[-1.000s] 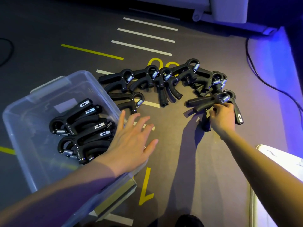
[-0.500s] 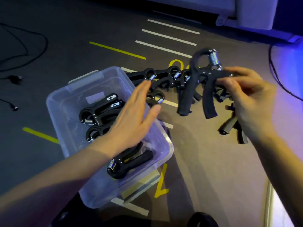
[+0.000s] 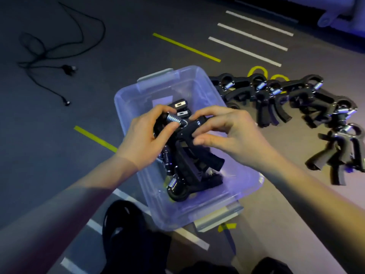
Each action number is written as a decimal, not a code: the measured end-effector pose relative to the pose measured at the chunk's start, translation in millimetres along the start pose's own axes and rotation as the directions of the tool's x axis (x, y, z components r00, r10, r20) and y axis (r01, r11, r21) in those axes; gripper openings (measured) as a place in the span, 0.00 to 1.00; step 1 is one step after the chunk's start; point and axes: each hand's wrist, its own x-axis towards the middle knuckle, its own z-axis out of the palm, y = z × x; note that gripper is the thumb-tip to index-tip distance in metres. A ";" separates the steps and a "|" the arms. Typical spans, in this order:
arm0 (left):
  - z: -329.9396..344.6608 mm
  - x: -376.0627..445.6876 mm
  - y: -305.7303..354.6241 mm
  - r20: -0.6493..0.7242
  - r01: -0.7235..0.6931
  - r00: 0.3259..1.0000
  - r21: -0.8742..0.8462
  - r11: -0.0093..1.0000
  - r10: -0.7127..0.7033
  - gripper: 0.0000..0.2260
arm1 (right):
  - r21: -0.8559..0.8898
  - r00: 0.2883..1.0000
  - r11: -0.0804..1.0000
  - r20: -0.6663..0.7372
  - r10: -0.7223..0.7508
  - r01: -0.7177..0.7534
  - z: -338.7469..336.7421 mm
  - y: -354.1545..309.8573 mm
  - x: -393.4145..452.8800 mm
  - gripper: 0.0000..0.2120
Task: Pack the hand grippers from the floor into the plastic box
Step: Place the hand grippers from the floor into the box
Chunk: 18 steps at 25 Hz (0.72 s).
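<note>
A clear plastic box (image 3: 199, 212) stands on the floor with several black hand grippers inside. Over the box I hold one black hand gripper (image 3: 189, 147) with a silver spring at its top. My left hand (image 3: 146, 135) grips its spring end with thumb and fingers curled round it. My right hand (image 3: 223, 131) pinches the gripper's upper part from the right. Its two handles point down into the box. Several more hand grippers (image 3: 280, 99) lie in an arc on the floor right of the box.
A black cable (image 3: 59, 48) with plugs lies on the floor at the far left. Yellow and white floor markings (image 3: 246, 48) run behind the box. A dark shoe or bag (image 3: 126, 230) sits at the box's near left corner. A white object (image 3: 339, 10) stands at top right.
My right hand has carried the gripper from the floor pile leftward over the box. My left hand, open before, now grips its spring end. The view shifted right.
</note>
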 end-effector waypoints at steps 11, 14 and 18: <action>1.1 -19.2 -7.8 -0.124 0.227 0.968 0.075 0.971 -0.217 0.06 | -0.471 0.971 0.877 0.239 0.027 0.092 53.0 17.9 -31.6 0.36; 3.8 -18.4 -5.8 -0.080 0.295 0.954 0.051 0.954 -0.290 0.06 | -0.570 0.973 0.819 0.220 0.075 0.066 57.9 16.9 -33.3 0.38; 2.4 -15.3 -7.6 0.026 0.279 0.959 0.087 0.956 -0.282 0.08 | -0.558 0.970 0.829 0.219 0.102 0.039 55.0 14.0 -23.5 0.38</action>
